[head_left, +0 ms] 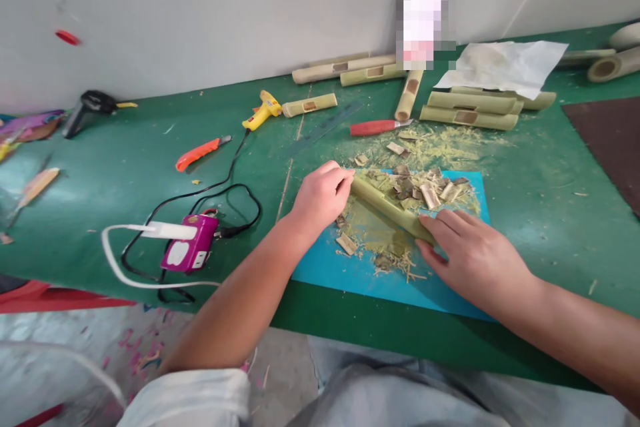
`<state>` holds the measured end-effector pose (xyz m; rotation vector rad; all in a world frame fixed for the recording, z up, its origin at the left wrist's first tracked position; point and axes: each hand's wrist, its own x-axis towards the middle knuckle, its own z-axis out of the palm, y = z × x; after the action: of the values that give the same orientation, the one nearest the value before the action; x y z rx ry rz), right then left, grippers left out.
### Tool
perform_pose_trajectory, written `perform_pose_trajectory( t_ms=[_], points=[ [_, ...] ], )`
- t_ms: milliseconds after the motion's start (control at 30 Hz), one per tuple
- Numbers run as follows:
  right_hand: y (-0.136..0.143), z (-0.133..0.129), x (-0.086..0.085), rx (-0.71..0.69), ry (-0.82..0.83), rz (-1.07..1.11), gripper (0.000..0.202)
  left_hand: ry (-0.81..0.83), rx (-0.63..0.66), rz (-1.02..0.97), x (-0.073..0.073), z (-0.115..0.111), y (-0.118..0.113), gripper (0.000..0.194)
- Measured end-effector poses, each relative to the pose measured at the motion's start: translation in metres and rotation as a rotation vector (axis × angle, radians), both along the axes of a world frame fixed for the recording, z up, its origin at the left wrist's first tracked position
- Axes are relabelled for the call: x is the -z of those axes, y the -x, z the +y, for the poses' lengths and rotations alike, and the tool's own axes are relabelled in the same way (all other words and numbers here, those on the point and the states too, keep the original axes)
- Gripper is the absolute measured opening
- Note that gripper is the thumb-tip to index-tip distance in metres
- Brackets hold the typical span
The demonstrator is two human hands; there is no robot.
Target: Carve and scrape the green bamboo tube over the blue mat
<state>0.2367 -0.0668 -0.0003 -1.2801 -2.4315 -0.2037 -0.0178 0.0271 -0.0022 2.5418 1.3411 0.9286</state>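
Note:
A green bamboo tube (387, 203) slants over a blue sheet (320, 265), its far end up and to the left. My left hand (323, 193) is closed at that far end, thumb and fingers pinched there. Around the near end my right hand (467, 253) wraps its fingers and thumb. Beneath and behind the tube, bamboo chips (430, 195) and shavings lie heaped on the sheet. A red-handled knife (373, 128) rests just beyond the sheet, its blade pointing right.
Several notched bamboo tubes (467, 117) lie along the wall, some under white paper (505, 67). To the left are an orange cutter (203, 153), a yellow glue gun (263, 112) and a purple power adapter (190, 243) with trailing cords. A dark mat (610, 147) covers the right side.

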Motion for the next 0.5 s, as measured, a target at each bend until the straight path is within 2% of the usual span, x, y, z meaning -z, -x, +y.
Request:
perform_pose_trajectory(
  t_ms=[300,500],
  points=[
    [-0.001,0.001,0.000,0.061,0.068,0.050,0.021,-0.005,-0.020,0.038,-0.003,-0.010,0.002,0.019],
    [0.006,0.000,-0.002,-0.015,-0.077,-0.071,0.020,0.007,-0.043,0.023,-0.003,-0.006,0.001,0.019]
  ],
)
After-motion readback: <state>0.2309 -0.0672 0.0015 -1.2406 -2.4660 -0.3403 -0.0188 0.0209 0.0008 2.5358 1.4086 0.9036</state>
